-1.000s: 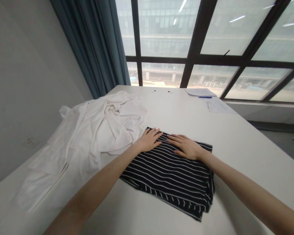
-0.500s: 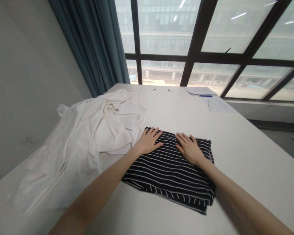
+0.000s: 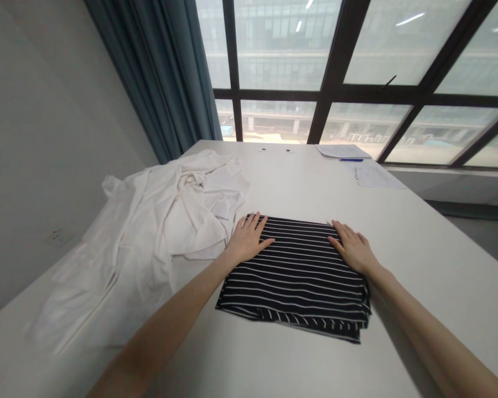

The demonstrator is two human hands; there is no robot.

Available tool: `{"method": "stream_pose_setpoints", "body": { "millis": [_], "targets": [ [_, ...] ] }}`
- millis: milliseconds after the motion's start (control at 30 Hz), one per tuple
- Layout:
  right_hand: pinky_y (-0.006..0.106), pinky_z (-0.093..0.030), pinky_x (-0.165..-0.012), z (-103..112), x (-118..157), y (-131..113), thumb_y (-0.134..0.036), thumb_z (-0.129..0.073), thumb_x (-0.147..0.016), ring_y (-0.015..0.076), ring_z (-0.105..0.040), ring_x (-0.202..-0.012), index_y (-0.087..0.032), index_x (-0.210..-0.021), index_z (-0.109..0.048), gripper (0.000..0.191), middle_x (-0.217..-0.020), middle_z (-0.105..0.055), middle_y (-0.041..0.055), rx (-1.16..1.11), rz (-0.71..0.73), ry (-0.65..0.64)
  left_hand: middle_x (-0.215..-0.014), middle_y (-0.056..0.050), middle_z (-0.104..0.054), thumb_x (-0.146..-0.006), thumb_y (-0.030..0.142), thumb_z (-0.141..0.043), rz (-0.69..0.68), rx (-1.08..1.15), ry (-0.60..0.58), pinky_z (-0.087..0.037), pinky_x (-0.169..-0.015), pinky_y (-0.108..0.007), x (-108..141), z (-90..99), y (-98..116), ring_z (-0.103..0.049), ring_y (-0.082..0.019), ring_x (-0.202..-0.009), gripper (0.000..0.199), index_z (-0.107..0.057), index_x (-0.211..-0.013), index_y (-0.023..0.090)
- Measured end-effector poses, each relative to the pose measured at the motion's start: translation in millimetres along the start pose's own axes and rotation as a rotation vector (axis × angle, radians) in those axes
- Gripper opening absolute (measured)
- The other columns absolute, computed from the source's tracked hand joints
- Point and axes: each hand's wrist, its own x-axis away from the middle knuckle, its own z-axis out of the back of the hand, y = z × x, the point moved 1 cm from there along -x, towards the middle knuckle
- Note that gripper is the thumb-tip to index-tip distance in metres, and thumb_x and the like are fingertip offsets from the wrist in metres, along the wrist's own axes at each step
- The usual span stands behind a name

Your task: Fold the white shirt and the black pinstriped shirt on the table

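Observation:
A black garment with thin white stripes point(image 3: 299, 276) lies folded into a rough rectangle on the white table point(image 3: 282, 193). Its near edge shows several layers, with stripes running another way along the fold. My left hand point(image 3: 248, 239) rests flat on its far left corner, fingers spread. Over the far right corner lies my right hand point(image 3: 352, 249), palm down with its fingers stretched out. Neither hand grips the cloth. Left of the garment, close to my left hand, a crumpled heap of white cloth point(image 3: 182, 215) covers much of the table's left side.
Papers point(image 3: 342, 151), a blue pen point(image 3: 351, 160) and another sheet point(image 3: 377, 178) lie at the far right of the table. Beyond the far edge are a dark-framed window point(image 3: 323, 97) and a blue curtain point(image 3: 166, 77). A grey wall point(image 3: 58, 121) stands at left.
My right hand has slid right across the striped cloth to its far right corner. The cloth's near right part has shifted slightly away from me. My left hand stays nearly in place.

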Motion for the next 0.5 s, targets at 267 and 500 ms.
{"method": "stream_pose_setpoints", "body": {
  "millis": [267, 500],
  "targets": [
    [0.054, -0.027, -0.114, 18, 40, -10, -0.036, -0.032, -0.098, 0.0296, -0.035, -0.14, -0.012, -0.142, -0.044, 0.052, -0.15, -0.042, 0.0168, -0.036, 0.072, 0.259, -0.152, -0.011, -0.041, -0.1, 0.048, -0.038, -0.352, 0.121, -0.018, -0.022, -0.117, -0.043, 44, 29.6, 45, -0.03, -0.026, -0.144, 0.052, -0.046, -0.141, 0.016],
    [0.051, -0.032, -0.114, 51, 111, -65, -0.044, -0.051, -0.094, 0.0259, -0.032, -0.142, -0.029, -0.142, -0.046, 0.051, -0.152, -0.041, 0.0071, -0.317, 0.514, -0.266, -0.157, -0.012, -0.03, -0.094, 0.057, -0.047, -0.549, 0.274, -0.112, -0.02, -0.116, -0.052, 103, 32.7, 61, -0.024, -0.031, -0.146, 0.062, -0.038, -0.147, 0.025]
  ]
}}
